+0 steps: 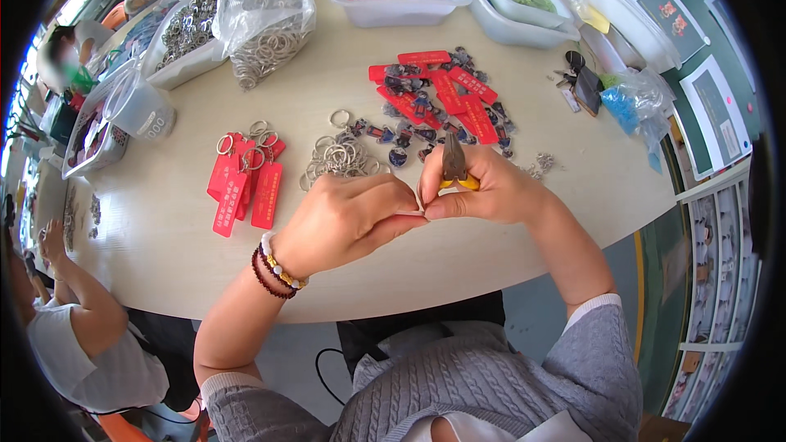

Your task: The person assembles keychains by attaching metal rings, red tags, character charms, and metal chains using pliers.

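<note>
A small pale piece (417,211) is pinched between the closed fingers of the left hand (348,221) and right hand (483,188); pliers (453,162) are gripped in the right. Key rings (340,157) lie just beyond. The piece could be dropped if the pinch is loosened.

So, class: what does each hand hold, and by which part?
The right hand grips pliers by their yellow handles, jaws pointing up. The left hand pinches something small at its fingertips, too hidden to identify.

Our one view from the head, looking steeply down, close over our hands, table (164,237) bowed by fisheye
</note>
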`<state>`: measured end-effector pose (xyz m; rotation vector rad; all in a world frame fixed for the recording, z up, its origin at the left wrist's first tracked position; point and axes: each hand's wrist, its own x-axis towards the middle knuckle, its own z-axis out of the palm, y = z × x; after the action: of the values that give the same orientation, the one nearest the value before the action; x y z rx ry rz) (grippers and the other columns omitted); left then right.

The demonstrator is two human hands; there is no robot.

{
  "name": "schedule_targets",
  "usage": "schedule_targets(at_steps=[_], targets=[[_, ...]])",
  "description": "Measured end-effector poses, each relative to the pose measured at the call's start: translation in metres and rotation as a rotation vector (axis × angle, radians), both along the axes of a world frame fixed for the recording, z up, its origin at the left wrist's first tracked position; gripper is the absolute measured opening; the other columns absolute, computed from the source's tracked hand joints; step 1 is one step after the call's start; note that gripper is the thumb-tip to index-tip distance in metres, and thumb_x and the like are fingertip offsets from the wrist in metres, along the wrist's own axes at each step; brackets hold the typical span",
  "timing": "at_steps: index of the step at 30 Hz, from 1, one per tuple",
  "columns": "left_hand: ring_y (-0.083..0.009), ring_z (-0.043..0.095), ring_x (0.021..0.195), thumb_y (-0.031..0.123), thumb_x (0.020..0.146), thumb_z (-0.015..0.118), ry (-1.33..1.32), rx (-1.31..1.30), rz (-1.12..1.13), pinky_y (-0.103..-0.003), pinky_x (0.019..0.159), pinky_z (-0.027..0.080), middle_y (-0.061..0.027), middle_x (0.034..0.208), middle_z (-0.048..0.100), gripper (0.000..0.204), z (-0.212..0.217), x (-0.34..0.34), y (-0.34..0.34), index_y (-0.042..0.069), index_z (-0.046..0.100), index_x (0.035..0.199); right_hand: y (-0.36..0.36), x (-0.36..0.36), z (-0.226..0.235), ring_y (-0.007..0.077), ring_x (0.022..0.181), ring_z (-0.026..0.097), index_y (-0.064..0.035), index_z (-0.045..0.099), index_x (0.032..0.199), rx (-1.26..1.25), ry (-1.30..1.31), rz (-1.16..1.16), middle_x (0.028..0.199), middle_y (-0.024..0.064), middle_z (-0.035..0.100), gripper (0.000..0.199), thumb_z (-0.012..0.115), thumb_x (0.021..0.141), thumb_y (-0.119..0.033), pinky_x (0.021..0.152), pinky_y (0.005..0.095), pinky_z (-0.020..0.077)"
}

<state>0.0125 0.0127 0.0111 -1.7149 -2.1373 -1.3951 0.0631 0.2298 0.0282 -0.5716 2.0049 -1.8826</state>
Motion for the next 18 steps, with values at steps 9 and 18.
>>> schedule_targets(at_steps=[9, 18], targets=[[-0.0154, 0.063, 0.063, 0.009, 0.071, 0.074, 0.429, 0.017, 0.044, -0.028, 0.052, 0.053, -0.0046, 0.082, 0.064, 0.02, -0.01, 0.001, -0.013, 0.004, 0.06, 0.085, -0.006, 0.001, 0.021, 0.025, 0.083, 0.06, -0.001, 0.056, 0.095, 0.521, 0.514, 0.137, 0.088, 0.011, 0.06, 0.02, 0.066, 0.085, -0.016, 0.073, 0.0357, 0.0471], [-0.0193, 0.065, 0.069, 0.006, 0.062, 0.067, 0.448, -0.015, -0.011, -0.029, 0.056, 0.055, -0.0072, 0.086, 0.065, 0.024, -0.012, 0.0, -0.018, 0.002, 0.059, 0.085, -0.009, -0.004, 0.021, 0.0309, 0.084, 0.059, -0.0021, 0.057, 0.094, 0.514, 0.496, 0.232, 0.087, 0.011, 0.059, 0.02, 0.065, 0.084, -0.017, 0.072, 0.0408, 0.0462]])
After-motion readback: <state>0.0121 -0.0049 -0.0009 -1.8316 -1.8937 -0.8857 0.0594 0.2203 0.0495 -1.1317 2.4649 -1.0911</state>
